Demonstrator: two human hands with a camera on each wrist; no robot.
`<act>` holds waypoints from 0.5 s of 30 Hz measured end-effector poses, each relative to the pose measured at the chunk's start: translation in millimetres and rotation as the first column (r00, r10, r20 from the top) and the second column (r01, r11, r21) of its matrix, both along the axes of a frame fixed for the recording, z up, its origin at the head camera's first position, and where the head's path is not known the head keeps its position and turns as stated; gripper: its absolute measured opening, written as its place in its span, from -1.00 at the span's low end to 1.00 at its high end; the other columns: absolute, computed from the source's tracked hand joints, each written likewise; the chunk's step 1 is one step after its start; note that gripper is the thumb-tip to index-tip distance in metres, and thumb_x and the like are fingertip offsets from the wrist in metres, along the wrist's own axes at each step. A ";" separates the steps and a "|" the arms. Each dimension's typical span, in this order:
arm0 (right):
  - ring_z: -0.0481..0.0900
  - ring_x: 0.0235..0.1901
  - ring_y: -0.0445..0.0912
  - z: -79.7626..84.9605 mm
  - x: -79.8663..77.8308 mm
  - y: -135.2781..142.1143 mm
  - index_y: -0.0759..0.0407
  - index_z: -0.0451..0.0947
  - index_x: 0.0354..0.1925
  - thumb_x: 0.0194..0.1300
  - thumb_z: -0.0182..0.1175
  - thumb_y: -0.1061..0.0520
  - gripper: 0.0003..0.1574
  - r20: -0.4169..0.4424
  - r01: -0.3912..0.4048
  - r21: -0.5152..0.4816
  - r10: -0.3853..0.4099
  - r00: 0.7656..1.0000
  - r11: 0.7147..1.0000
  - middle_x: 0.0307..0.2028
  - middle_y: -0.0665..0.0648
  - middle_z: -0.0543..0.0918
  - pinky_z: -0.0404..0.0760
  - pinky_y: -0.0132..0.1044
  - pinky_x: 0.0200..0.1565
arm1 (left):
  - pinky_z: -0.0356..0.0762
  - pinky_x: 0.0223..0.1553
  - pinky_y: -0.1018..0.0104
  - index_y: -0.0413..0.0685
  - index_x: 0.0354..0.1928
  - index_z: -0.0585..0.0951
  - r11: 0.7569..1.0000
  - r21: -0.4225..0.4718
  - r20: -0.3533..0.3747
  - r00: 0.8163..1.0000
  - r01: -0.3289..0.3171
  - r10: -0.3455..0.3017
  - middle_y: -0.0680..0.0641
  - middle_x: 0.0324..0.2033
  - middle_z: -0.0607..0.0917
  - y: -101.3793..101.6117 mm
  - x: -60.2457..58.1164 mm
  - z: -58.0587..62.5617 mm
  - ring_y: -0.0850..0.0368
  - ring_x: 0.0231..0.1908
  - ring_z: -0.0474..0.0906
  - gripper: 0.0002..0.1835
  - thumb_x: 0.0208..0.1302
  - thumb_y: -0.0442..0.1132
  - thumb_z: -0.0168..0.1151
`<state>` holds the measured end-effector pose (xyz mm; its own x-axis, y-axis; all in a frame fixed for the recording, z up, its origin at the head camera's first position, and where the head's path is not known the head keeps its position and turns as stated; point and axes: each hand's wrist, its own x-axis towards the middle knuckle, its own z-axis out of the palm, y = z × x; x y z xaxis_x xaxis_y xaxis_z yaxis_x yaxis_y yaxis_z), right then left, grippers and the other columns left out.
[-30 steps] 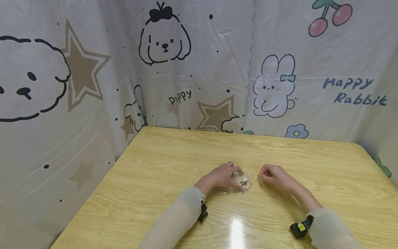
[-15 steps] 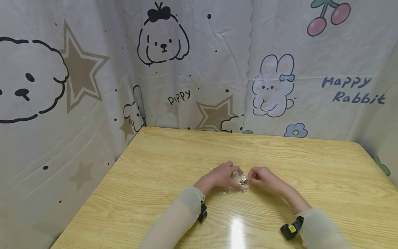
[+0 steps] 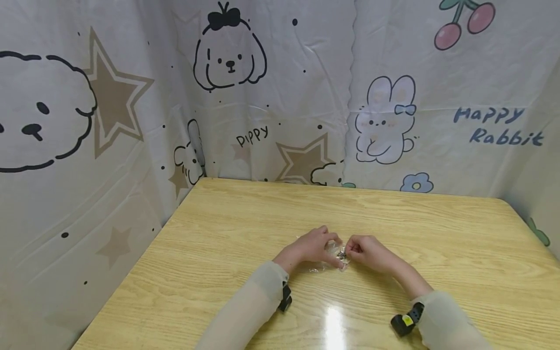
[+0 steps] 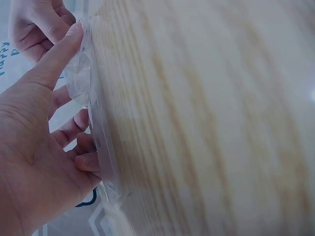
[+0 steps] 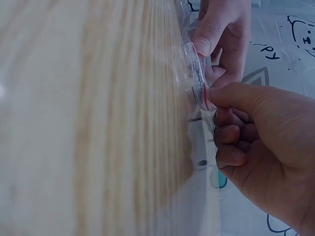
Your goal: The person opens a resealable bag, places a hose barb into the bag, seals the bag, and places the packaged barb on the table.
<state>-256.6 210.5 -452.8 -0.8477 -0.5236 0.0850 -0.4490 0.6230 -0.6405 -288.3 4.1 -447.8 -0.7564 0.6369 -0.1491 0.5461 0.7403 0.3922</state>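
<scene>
A clear plastic zip bag (image 3: 333,250) lies on the table with a cluster of small dark metal pieces (image 3: 341,254) showing inside. My left hand (image 3: 311,247) holds the bag near its mouth, thumb on the near side and fingers on the far side. In the left wrist view its thumb lies along the plastic edge (image 4: 101,123). Thumb and forefinger of my right hand (image 3: 371,252) meet at the bag's mouth, the other fingers curled in. A red line runs along the bag's rim (image 5: 205,93) right at those fingertips. I cannot tell what they pinch.
The wood-grain table (image 3: 262,214) reaches back to a printed cloth curtain (image 3: 280,97) with cartoon animals and stars. Another curtain side (image 3: 65,204) closes off the left. Each wrist wears a black camera, such as the right one (image 3: 404,323).
My right hand has moved left from beside the bag up to its mouth, with a slight further shift in the last half second. The left hand keeps its place on the bag.
</scene>
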 end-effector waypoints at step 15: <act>0.34 -0.48 -0.34 2.3 9.5 7.5 0.23 0.60 -0.27 0.34 0.15 0.30 -0.91 -0.002 0.025 0.013 -0.025 1.000 1.000 -0.43 0.04 0.60 0.40 -0.45 -0.42 | 0.34 -0.19 0.40 0.26 0.24 0.52 0.998 0.054 0.062 0.997 -0.041 0.038 0.09 -0.18 0.41 -1.2 -0.6 -1.9 0.23 -0.21 0.34 -0.31 0.09 0.33 0.33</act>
<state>-247.1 218.0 -450.5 -0.8602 -0.5036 0.0803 -0.4348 0.6420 -0.6315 -288.8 2.9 -449.7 -0.7717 0.6152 -0.1613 0.4907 0.7372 0.4644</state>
